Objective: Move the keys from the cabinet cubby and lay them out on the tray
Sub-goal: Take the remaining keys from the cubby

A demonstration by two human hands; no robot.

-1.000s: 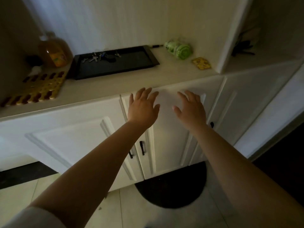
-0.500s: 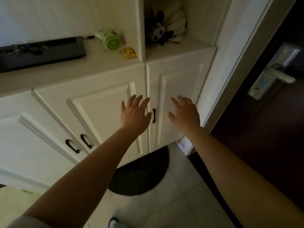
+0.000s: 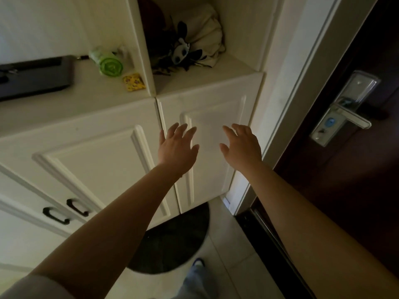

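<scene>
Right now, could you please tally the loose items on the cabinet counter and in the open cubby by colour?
Black: 1, the tray
Green: 1, the roll
Yellow: 1, the small packet
Black and white: 1, the plush toy
Cream: 1, the cloth bundle
Total: 5

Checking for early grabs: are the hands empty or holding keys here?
Empty. The left hand and right hand are both spread open in front of the white cabinet door, fingers apart, nothing in either.
</scene>
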